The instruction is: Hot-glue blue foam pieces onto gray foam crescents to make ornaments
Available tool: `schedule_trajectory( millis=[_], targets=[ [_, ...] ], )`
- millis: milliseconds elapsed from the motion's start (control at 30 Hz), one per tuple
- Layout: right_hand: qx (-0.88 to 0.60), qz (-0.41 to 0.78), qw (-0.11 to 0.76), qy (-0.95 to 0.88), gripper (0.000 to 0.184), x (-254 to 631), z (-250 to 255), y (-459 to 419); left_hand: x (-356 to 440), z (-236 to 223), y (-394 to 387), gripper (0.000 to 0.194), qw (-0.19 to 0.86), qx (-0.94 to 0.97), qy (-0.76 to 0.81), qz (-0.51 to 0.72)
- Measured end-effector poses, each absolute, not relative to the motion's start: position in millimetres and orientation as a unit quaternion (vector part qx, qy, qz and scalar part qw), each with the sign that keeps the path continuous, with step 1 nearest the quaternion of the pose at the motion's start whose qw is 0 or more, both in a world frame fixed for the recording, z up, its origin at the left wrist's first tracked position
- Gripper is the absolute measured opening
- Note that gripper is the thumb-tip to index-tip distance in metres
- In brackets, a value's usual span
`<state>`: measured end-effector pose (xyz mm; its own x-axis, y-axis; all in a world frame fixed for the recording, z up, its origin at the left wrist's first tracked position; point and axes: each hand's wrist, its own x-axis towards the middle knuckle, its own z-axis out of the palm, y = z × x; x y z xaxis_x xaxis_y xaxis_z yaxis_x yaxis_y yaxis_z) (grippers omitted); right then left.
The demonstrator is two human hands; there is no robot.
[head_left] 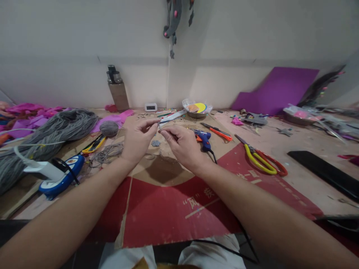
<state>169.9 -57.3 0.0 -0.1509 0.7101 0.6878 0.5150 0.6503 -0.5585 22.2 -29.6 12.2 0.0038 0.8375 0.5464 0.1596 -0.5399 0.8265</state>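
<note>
My left hand [141,139] and my right hand [183,144] meet over the cardboard, raised above its surface. The fingertips of both are pinched close together around something thin and pale, too small to make out. Just below the fingers lies a small grey felt-like piece [155,143]. A blue glue gun [205,139] with a black cord rests right beside my right hand. Near my left wrist is a loose tangle of grey yarn [108,154], with a grey yarn ball [109,128] behind it.
Scissors [262,158] and an orange utility knife [217,131] lie to the right, near a black case [322,172]. A metal bowl [196,114] stands at the back. On the left are a grey yarn skein [64,130] and a blue power strip [63,179]. Red cardboard [168,220] covers the front edge.
</note>
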Motion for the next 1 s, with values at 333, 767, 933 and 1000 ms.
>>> schedule_trajectory(
  millis=[333,767,933,1000],
  targets=[
    [-0.382,0.095,0.525,-0.754,0.019,166.2,-2.8,-59.7,13.6,10.3,-28.3,0.018,0.066,0.741,0.37,0.557],
    [-0.403,0.094,0.542,-0.731,0.019,165.2,-0.9,-60.4,18.5,9.9,-27.5,0.015,0.155,0.695,0.389,0.585],
    [-0.415,0.164,0.574,-0.687,0.018,168.4,-2.3,-54.1,22.3,5.4,-25.1,0.019,0.395,0.589,0.375,0.598],
    [-0.426,0.182,0.584,-0.667,0.018,169.3,-3.6,-51.6,23.8,3.9,-24.7,0.021,0.442,0.561,0.366,0.597]
  ],
)
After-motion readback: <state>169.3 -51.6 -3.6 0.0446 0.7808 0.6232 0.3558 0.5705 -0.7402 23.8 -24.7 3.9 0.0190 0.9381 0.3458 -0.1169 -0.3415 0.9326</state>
